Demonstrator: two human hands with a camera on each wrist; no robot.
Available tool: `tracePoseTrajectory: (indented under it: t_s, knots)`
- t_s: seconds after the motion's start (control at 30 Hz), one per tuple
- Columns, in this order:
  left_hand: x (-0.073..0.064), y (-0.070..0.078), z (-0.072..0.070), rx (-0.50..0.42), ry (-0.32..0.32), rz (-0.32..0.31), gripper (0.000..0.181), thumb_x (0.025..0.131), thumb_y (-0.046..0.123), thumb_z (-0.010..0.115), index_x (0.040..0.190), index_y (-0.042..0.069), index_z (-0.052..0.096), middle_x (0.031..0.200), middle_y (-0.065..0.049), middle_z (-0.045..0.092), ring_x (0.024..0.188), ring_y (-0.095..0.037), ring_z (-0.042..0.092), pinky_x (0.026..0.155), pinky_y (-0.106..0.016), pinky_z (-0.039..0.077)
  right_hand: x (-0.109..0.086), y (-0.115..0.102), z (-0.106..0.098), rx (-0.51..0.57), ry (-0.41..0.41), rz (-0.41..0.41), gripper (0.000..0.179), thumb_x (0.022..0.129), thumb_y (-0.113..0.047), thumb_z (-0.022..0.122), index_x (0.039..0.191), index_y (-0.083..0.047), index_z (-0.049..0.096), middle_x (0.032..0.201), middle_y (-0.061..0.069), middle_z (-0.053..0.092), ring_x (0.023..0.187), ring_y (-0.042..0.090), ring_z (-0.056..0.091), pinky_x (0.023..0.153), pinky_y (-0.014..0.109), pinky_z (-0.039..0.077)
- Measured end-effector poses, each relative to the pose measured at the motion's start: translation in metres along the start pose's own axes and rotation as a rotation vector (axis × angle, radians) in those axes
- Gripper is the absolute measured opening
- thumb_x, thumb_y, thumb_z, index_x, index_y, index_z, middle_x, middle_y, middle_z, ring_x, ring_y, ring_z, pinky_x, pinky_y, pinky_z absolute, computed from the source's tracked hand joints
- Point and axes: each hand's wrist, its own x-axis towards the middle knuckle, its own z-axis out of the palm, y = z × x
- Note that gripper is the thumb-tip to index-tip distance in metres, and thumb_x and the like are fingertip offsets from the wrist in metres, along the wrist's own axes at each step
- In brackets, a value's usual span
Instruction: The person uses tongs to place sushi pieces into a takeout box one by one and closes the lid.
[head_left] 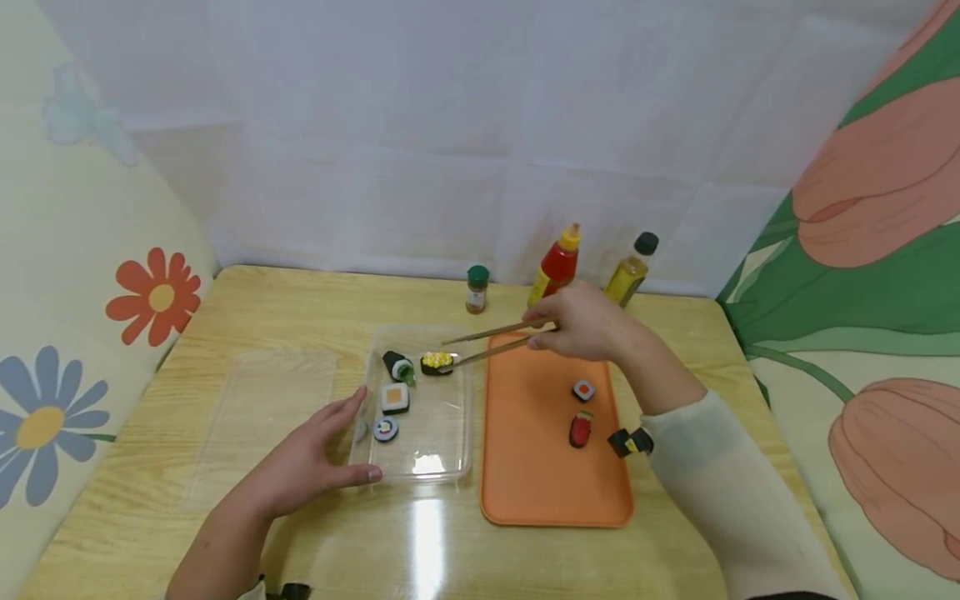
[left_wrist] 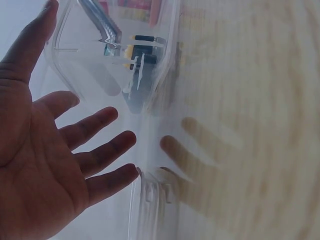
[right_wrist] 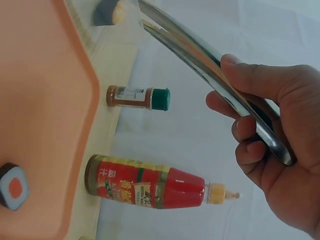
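My right hand (head_left: 581, 325) grips metal tongs (right_wrist: 192, 52), reaching over the tray toward the clear plastic box (head_left: 467, 425). The tongs' tips are parted, the nearer one beside a yellow-topped sushi piece (head_left: 437, 361) inside the box; whether they touch is unclear. My left hand (head_left: 318, 458) lies at the box's left wall with fingers and thumb spread; in the left wrist view its fingers look nearly straight. Also in the box are a dark cone-shaped roll (head_left: 398, 367), a white square piece with an orange centre (head_left: 394, 398) and a round roll (head_left: 386, 429).
The orange tray (head_left: 555, 492) beside the box holds a red-centred roll (head_left: 582, 390) and a red-topped sushi (head_left: 580, 429). Behind stand a green-capped spice jar (head_left: 477, 290), a red sauce bottle (head_left: 558, 265) and an oil bottle (head_left: 628, 271). A clear lid (head_left: 258, 425) lies at left.
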Motion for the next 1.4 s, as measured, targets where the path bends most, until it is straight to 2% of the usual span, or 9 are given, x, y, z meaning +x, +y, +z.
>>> tracePoseTrajectory:
  t_s: [0.27,0.4,0.5,0.63,0.73,0.83,1.07,1.3,1.4]
  knots:
    - [0.001,0.0,0.0,0.007,0.002,0.004,0.115,0.079,0.054,0.087,0.167,0.021,0.022,0.164,-0.022,0.031,0.146,-0.055,0.029,0.11,-0.075,0.028,-0.021,0.01,0.01,0.071,0.089,-0.001,0.033,0.093,-0.03,0.081,0.12,-0.011,0.079,0.111,0.003,0.078,0.08,0.008,0.071,0.072,0.034,0.059]
    - [0.001,-0.001,0.001,0.01,0.003,0.009,0.115,0.079,0.056,0.087,0.167,0.02,0.022,0.164,-0.022,0.031,0.146,-0.055,0.029,0.11,-0.075,0.028,-0.031,0.014,0.015,0.098,0.127,-0.011,0.033,0.093,-0.03,0.081,0.12,-0.011,0.079,0.106,0.0,0.078,0.069,0.004,0.066,0.064,0.032,0.056]
    - [0.0,-0.001,0.0,0.01,0.005,0.01,0.116,0.078,0.057,0.086,0.167,0.02,0.022,0.163,-0.021,0.032,0.146,-0.054,0.03,0.11,-0.075,0.028,-0.037,0.016,0.017,0.123,0.14,0.001,0.034,0.094,-0.03,0.08,0.122,-0.011,0.078,0.106,-0.001,0.078,0.067,-0.001,0.065,0.064,0.031,0.056]
    - [0.0,-0.001,0.0,0.007,0.004,0.013,0.115,0.079,0.057,0.086,0.167,0.02,0.022,0.163,-0.021,0.032,0.146,-0.054,0.03,0.11,-0.075,0.028,-0.046,0.017,0.019,0.159,0.162,0.02,0.034,0.094,-0.028,0.08,0.123,-0.01,0.077,0.1,-0.002,0.078,0.059,0.001,0.06,0.06,0.031,0.054]
    - [0.0,0.0,0.0,0.008,0.003,0.017,0.115,0.079,0.058,0.085,0.167,0.02,0.022,0.163,-0.022,0.032,0.146,-0.055,0.03,0.11,-0.075,0.029,-0.052,0.018,0.02,0.168,0.188,0.024,0.033,0.094,-0.027,0.08,0.122,-0.011,0.078,0.091,-0.005,0.076,0.053,0.006,0.051,0.054,0.031,0.047]
    - [0.0,0.0,0.0,0.007,0.005,0.018,0.116,0.079,0.059,0.085,0.167,0.02,0.022,0.163,-0.022,0.032,0.146,-0.055,0.03,0.11,-0.075,0.029,-0.058,0.018,0.022,0.182,0.214,0.024,0.033,0.093,-0.027,0.081,0.122,-0.012,0.078,0.085,-0.008,0.073,0.054,0.008,0.047,0.051,0.03,0.043]
    - [0.0,-0.001,0.0,0.003,0.007,0.019,0.116,0.078,0.059,0.085,0.167,0.02,0.022,0.163,-0.022,0.032,0.146,-0.054,0.03,0.11,-0.075,0.028,-0.074,0.026,0.03,0.219,0.276,0.008,0.033,0.093,-0.025,0.082,0.121,-0.009,0.078,0.079,-0.006,0.069,0.057,0.008,0.048,0.053,0.029,0.044]
    - [0.001,-0.002,0.0,0.005,-0.001,0.007,0.117,0.078,0.061,0.085,0.167,0.02,0.022,0.163,-0.022,0.032,0.146,-0.054,0.03,0.11,-0.075,0.029,-0.097,0.036,0.039,0.233,0.368,0.024,0.032,0.09,-0.02,0.084,0.12,-0.01,0.078,0.096,-0.003,0.077,0.062,0.008,0.052,0.058,0.029,0.048]
    - [0.001,-0.002,0.001,0.004,0.0,0.006,0.117,0.077,0.061,0.085,0.167,0.021,0.022,0.163,-0.022,0.032,0.146,-0.054,0.03,0.11,-0.075,0.029,-0.105,0.04,0.043,0.233,0.395,0.032,0.032,0.089,-0.018,0.085,0.119,-0.009,0.079,0.09,-0.004,0.076,0.06,0.008,0.052,0.055,0.028,0.047]
